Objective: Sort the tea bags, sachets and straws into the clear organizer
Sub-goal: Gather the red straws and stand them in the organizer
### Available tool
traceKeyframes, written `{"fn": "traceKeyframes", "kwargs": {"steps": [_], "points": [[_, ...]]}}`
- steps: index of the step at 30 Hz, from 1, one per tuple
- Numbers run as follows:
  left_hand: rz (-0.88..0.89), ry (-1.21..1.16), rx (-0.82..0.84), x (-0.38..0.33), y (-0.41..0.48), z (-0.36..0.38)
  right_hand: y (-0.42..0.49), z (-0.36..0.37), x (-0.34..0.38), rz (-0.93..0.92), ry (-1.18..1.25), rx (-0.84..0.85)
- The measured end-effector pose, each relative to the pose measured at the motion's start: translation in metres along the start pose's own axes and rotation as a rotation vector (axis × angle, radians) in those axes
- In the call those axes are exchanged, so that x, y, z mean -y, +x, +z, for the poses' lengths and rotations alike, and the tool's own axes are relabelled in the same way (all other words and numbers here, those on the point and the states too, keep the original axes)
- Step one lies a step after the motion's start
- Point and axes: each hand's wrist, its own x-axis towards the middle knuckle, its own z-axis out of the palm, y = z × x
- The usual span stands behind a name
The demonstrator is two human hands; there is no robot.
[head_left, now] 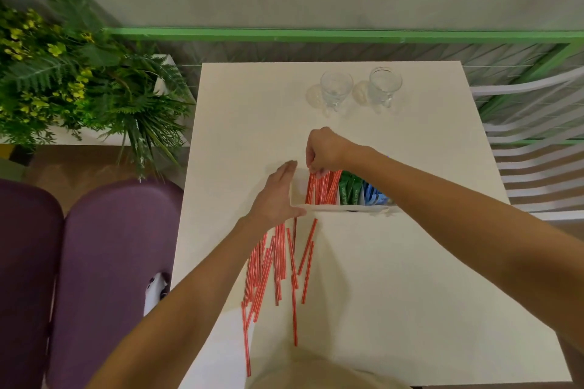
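Head view: a bundle of red-and-white striped straws (pixel 322 188) is pinched at the top by the curled fingers of the right hand (pixel 324 150). It stands in the clear plastic organizer (pixel 344 208), just left of the green sachets (pixel 350 191) and blue tea bags (pixel 373 194). The organizer's left end is touched by the left hand (pixel 278 196), fingers straight. Loose straws (pixel 275 265) are scattered toward the white table's (pixel 410 262) left and near edges. Bare tabletop is seen to the right and up to two clear glasses (pixel 336 88).

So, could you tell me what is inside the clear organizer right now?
I see red straws, green sachets, then blue sachets. The right arm hides whatever lies beyond them.
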Motion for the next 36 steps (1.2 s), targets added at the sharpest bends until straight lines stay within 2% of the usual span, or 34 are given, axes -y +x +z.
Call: {"fn": "traceKeyframes", "kwargs": {"steps": [9,20,25,31,36], "points": [[0.019,0.021,-0.063,0.003,0.005,0.009,0.022,0.01,0.003,0.078,-0.161,0.066],[-0.003,0.039,-0.06,0.001,0.003,0.009,0.015,0.002,-0.002,-0.013,-0.287,-0.058],[-0.043,-0.01,-0.016,0.0,-0.01,0.014,0.004,-0.009,-0.004,-0.089,-0.338,-0.195],[-0.186,-0.259,-0.236,0.029,-0.06,0.031,-0.032,-0.021,-0.014,-0.088,-0.139,-0.342],[-0.302,-0.253,-0.317,0.064,-0.117,0.045,-0.073,0.01,-0.041,-0.02,0.163,-0.282]]}}
